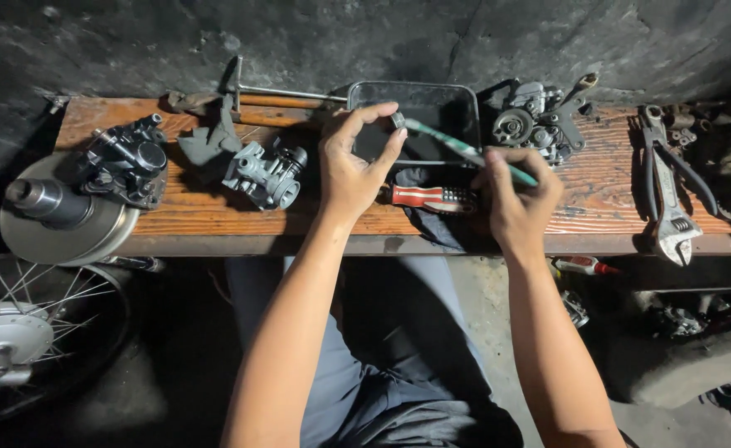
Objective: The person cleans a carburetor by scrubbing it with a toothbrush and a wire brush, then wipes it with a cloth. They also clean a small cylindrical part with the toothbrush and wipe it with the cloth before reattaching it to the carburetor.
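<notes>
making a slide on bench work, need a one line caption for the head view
Over a wooden bench, the left hand pinches a small metal part while the right hand works a green toothbrush against it.

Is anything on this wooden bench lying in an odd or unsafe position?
Yes. The adjustable wrench at the right lies with its head past the front edge of the wooden bench, so it might slip off. A dark cloth also hangs over that edge, under the red-and-white screwdriver.

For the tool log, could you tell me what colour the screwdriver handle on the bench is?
The screwdriver handle is red with white stripes, seen in the head view.
</notes>
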